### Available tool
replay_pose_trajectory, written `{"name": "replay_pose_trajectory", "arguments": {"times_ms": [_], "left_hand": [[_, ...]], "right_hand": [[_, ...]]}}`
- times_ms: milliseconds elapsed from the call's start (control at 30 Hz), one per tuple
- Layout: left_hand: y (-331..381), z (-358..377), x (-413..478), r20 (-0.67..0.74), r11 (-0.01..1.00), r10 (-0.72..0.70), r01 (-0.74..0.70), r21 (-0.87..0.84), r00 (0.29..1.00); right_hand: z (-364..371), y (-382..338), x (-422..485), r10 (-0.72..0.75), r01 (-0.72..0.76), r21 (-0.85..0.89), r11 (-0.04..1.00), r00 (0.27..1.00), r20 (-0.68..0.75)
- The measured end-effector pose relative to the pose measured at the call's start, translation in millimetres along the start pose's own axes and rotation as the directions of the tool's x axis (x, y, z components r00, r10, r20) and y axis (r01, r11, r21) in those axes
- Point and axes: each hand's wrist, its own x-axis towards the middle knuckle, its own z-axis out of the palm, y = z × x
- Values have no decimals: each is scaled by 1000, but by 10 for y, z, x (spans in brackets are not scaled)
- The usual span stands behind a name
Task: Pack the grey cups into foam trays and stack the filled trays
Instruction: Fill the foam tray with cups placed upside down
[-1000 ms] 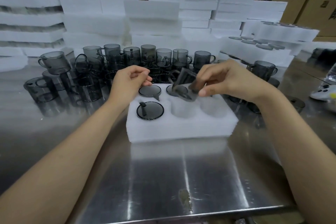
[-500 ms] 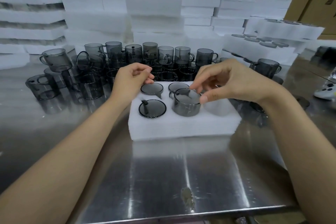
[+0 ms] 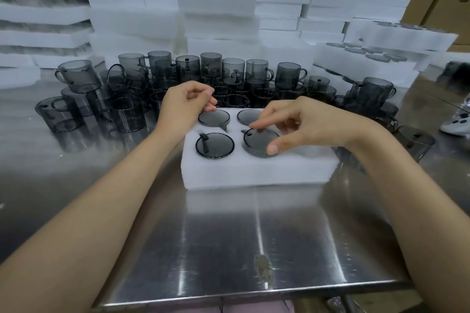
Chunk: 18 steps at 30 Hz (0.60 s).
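Steel tabletop (image 3: 229, 236), foam stacks (image 3: 216, 7) behind. Pinches cup (image 3: 259, 143) by the rim with right hand (image 3: 305, 124), cup straight below, nearly down in front middle hole of tray (image 3: 254, 173). Holds left hand (image 3: 183, 107) curled, empty, at back left.

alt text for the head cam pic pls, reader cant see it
A person's right hand pinches a grey cup by its rim in the front middle slot of a white foam tray on a steel table. The left hand, fingers curled, is at the tray's back left; loose cups crowd behind.
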Motion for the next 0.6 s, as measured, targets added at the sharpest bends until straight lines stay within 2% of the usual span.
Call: {"name": "replay_pose_trajectory", "arguments": {"times_ms": [233,300,333,367,400,467,533,600], "left_hand": [[-17,-3,3,-17,1000,-6,6,-6,1000],[-26,-5,13,-22,1000,-2,2,-5,1000],[-32,-7,19,-21,1000,-3,3,-5,1000],[-37,-7,24,-22,1000,-6,6,-7,1000],[-41,-6,27,-23,1000,-8,8,-9,1000],[-46,0,33,-26,1000,-10,10,-13,1000],[-51,3,38,-30,1000,-9,8,-12,1000],[-52,-1,42,-29,1000,-5,4,-8,1000]], "right_hand": [[26,37,20,24,-21,-71,997,999,39],[1,73,20,1,-2,-14,1000,999,-53],[-28,108,28,-4,6,12,1000,985,-173],[-75,160,34,-3,3,0,1000,944,-331],[-135,222,30,-3,-31,-61,998,867,-498],[-290,360,-15,5,-228,-201,953,673,-740],[-433,492,-119,71,-436,-183,881,505,-860],[-531,593,-231,161,-539,-85,838,393,-905]]}}
